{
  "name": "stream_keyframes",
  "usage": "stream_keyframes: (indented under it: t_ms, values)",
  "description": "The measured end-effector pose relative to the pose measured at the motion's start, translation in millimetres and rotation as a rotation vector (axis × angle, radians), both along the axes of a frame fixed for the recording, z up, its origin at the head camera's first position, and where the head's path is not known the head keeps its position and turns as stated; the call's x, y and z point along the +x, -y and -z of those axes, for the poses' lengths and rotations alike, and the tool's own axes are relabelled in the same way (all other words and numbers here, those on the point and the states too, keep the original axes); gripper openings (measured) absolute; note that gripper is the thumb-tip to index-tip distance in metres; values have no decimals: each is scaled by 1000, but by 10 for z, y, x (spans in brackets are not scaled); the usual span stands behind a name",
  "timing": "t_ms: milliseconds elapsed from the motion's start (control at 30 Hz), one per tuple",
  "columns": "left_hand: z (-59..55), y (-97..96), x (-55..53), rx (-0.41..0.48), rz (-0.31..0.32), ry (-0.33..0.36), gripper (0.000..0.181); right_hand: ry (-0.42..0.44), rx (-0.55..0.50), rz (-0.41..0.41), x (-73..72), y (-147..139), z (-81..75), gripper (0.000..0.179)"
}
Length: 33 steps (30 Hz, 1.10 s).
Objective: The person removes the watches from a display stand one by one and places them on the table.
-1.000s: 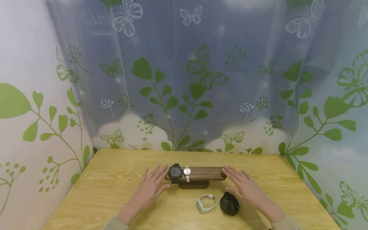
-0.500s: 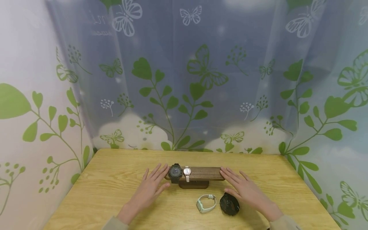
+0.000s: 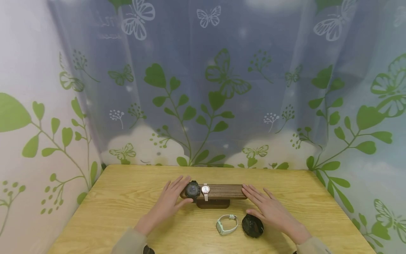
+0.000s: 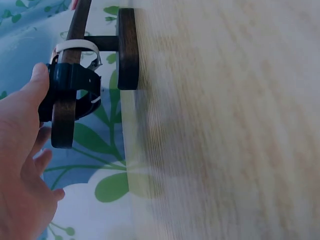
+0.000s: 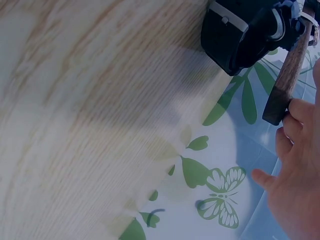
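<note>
Fingers (image 3: 177, 184) of the left hand (image 3: 165, 204) lie long and fairly straight, close together, at the left end of a wooden stand (image 3: 226, 191), with the thumb spread away from them toward the near side. The thumb tip is right by the large black watch (image 3: 192, 189) strapped around that end of the bar; whether it presses on the watch I cannot tell. The left wrist view shows the bar's end poking out past the black strap.

The right hand (image 3: 269, 210) has its fingers stretched out, the foremost tips against the right end of the bar, and its thumb held apart below them.

The stand is on the table (image 3: 95, 211), roughly midway between the left and right edges and closer to the far edge than the two loose watches are. Just beside the large black watch, a small watch with a pale strap (image 3: 205, 189) also circles the bar.

In front of the stand, a mint-green watch (image 3: 220, 227) lies on its side with its strap looped. Near it, toward the table's right edge, sits a loose black watch (image 3: 252, 226), partly under the right thumb from above; I cannot tell whether they touch. A leaf-print curtain (image 3: 203, 70) hangs behind the far edge.
</note>
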<state>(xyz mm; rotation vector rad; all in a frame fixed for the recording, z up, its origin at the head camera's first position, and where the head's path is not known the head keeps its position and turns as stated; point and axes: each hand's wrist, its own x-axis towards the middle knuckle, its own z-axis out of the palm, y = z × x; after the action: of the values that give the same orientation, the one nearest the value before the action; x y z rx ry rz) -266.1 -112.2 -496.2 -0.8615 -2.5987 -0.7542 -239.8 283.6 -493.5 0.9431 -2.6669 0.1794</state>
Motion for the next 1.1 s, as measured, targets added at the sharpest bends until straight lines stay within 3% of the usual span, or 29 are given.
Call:
stream_keyframes:
  t_ms: [333,800,967,1100]
  values:
    - [35,3,-166,5,58,51,76,17,-13,2,-10,13,22,74]
    - [49,84,-183,10,30,25,75,29,-13,14,-4,13,2,73]
    - [57,174,-154,67,8,28,72,42,-30,14,6,19,-8,73]
    - [78,251,-136,107,-14,-8,72,42,-34,11,14,22,-24,72]
